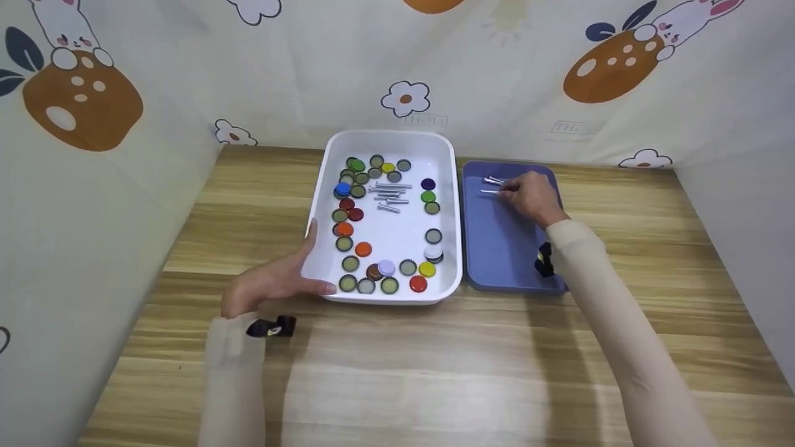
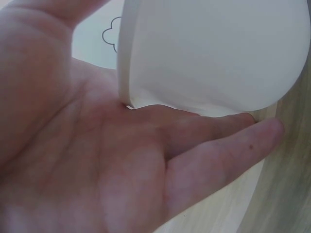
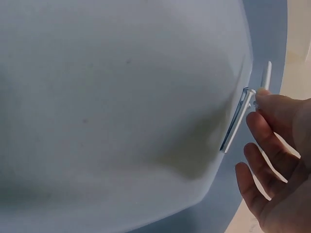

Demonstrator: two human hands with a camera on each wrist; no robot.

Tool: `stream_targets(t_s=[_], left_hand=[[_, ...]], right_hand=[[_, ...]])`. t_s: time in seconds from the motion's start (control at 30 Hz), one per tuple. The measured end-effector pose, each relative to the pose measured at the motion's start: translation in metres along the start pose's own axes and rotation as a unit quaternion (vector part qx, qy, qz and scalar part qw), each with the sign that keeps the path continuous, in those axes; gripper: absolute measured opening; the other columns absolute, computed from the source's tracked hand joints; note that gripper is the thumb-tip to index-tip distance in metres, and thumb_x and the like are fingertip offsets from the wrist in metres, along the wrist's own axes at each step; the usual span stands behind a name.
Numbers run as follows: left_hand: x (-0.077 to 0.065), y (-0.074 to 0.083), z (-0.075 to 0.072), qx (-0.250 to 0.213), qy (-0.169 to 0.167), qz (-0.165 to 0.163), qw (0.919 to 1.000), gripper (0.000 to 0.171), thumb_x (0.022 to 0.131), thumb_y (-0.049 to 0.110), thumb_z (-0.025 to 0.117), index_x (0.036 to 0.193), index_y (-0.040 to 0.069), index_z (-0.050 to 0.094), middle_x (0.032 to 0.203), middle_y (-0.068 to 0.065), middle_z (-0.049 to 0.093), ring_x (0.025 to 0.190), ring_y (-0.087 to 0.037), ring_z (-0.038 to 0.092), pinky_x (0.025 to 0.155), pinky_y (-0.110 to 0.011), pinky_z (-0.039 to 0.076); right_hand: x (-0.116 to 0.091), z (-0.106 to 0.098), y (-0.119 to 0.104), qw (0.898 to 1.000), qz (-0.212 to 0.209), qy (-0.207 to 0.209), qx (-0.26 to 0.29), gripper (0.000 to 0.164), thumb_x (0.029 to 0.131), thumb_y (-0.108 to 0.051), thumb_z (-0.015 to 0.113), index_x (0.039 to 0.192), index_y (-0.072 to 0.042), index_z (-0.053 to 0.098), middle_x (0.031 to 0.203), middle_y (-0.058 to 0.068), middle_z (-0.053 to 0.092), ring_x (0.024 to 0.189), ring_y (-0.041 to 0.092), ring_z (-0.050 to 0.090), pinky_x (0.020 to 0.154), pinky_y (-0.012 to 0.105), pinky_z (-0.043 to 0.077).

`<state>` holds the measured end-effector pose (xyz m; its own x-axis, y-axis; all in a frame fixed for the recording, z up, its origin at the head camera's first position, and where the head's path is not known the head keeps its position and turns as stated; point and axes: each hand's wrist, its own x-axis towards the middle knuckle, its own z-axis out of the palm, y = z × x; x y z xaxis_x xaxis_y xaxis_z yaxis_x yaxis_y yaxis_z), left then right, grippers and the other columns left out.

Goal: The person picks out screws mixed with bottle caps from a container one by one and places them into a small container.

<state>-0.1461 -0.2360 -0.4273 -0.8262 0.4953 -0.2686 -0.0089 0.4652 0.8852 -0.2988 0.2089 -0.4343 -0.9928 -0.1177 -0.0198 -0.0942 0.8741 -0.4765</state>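
Note:
My left hand is at the near-left corner of a white bin, its straight fingers against the outer wall in the left wrist view. Inside lie many crimped bottle caps, such as an orange bottle cap, and several thin silver metal pins. Over the far part of the blue tray, my right hand pinches a slim silver pin between thumb and index finger. A second silver pin lies close beside those fingertips, on the tray.
The bin and tray stand side by side on a wood-grain table. A patterned cloth rises behind the table and along both sides. A black wrist camera on the right arm overlaps the tray's right side.

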Motion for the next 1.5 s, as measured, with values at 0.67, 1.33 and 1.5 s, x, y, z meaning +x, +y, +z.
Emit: stream_targets(t_s=[0.67,1.33,1.5], left_hand=[[0.001,-0.002,-0.002,0.006,-0.001,0.012,0.9999,0.127,0.084,0.026,0.082,0.157,0.03,-0.022,0.17,-0.007,-0.009,0.154,-0.031,0.015,0.127,-0.052,0.007],[0.003,-0.002,-0.002,0.001,-0.008,0.019,0.9998,0.131,0.08,0.039,0.083,0.156,0.031,-0.024,0.17,-0.006,-0.007,0.152,-0.03,0.018,0.127,-0.05,0.009],[0.002,-0.003,-0.001,0.007,-0.008,0.012,0.9999,0.131,0.08,0.042,0.082,0.156,0.032,-0.025,0.17,-0.007,-0.009,0.153,-0.03,0.016,0.127,-0.051,0.008]], right_hand=[[0.009,0.0,0.016,0.999,-0.011,0.028,-0.029,0.021,0.091,-0.016,0.069,0.102,-0.001,0.078,0.102,0.02,0.075,0.094,0.035,0.066,0.086,0.051,0.051],[0.008,0.0,0.013,0.999,-0.001,0.009,-0.045,0.022,0.091,-0.012,0.069,0.107,0.002,0.076,0.111,0.023,0.073,0.107,0.04,0.067,0.094,0.052,0.053],[0.007,-0.001,0.012,0.998,0.005,0.0,-0.059,0.026,0.091,-0.014,0.068,0.11,0.003,0.075,0.112,0.023,0.073,0.105,0.04,0.068,0.093,0.053,0.052]])
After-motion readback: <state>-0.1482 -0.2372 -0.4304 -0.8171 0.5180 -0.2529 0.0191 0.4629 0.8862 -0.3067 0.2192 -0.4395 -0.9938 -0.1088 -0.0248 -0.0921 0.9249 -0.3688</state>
